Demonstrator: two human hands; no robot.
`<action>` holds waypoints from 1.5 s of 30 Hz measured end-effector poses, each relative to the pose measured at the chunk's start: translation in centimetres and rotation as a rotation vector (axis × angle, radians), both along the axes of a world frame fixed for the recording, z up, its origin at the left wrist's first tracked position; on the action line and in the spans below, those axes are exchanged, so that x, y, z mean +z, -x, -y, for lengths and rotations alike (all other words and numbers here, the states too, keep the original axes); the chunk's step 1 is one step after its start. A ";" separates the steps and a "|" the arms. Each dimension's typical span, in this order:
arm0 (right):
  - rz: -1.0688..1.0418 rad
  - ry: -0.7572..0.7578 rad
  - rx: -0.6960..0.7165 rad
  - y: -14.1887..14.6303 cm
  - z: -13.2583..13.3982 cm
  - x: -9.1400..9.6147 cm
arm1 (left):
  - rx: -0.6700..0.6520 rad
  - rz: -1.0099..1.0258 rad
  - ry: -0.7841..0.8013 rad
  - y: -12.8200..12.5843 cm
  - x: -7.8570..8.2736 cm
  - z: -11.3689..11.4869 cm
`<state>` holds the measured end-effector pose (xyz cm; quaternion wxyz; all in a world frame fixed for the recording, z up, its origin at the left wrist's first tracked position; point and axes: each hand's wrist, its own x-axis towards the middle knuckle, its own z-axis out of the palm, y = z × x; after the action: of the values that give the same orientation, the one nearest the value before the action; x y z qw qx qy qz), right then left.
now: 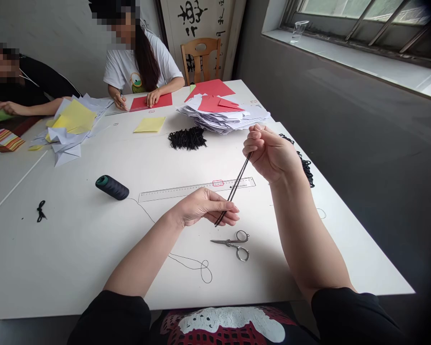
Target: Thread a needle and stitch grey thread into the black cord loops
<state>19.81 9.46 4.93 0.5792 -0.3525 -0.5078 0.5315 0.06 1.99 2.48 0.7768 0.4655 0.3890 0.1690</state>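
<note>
A few strands of black cord [240, 176] run taut and slanting between my two hands, above the table. My right hand [267, 151], raised higher, is closed on their upper end. Lower down, my left hand [210, 208] pinches the strands between thumb and fingers, and a short looped end sticks out below. Beneath the cord lies a clear ruler [187, 189]. A pair of metal scissors [232, 242] rests just below my left hand, blades slightly apart. The dark thread spool [112, 187] lies on its side to the left, its thin thread trailing under my left arm.
Black cord bundles lie mid-table [187, 138] and at the right edge, with a small black knot [40, 211] at left. Behind are a paper stack [222, 117], a yellow sheet [150, 125] and a co-worker's hands [153, 97] on red paper. Another person sits far left.
</note>
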 end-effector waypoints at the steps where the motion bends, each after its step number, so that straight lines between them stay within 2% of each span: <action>1: 0.006 -0.008 0.015 -0.1 0.2 0.2 | 0.004 -0.011 -0.006 0.1 0.0 0.0; 12: 0.128 -0.102 0.045 -0.1 2.2 2.3 | 0.027 -0.031 -0.085 1.7 1.2 -0.4; 14: 0.238 -0.190 0.105 0.2 3.0 2.5 | 0.039 -0.032 -0.102 2.5 1.5 -0.6; 20: 0.856 -0.533 0.326 1.7 5.1 2.9 | 0.121 -0.075 -0.141 4.9 2.7 -1.2; 24: 0.886 -0.564 0.373 2.4 4.8 2.3 | 0.140 -0.080 -0.179 5.4 3.1 -1.2; 28: 0.819 -0.574 0.332 2.5 4.4 2.0 | 0.039 -0.163 -0.268 6.4 3.5 -1.3; 32: 0.912 -0.555 0.281 2.4 3.9 1.5 | -0.168 -0.574 -0.464 8.0 3.7 -1.8; 33: 0.946 -0.542 0.256 2.5 3.8 1.3 | -0.155 -0.681 -0.530 8.1 3.6 -1.9; 35: 0.991 -0.511 0.220 2.8 3.5 0.8 | -0.011 -0.760 -0.688 7.6 3.2 -1.9; 38: 1.005 -0.467 0.219 3.5 3.3 0.1 | 0.256 -0.511 -0.836 5.5 2.0 -1.9; 42: 1.009 -0.456 0.220 4.1 3.3 -0.2 | 0.427 -0.160 -0.702 3.1 0.4 -2.0; 45: 1.001 -0.470 0.251 4.1 3.4 -0.3 | 0.461 -0.121 -0.637 3.0 0.2 -2.0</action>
<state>15.67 6.11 4.64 0.2632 -0.3599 -0.8631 0.2371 -2.93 4.00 2.69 0.5111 0.5928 0.4563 0.4233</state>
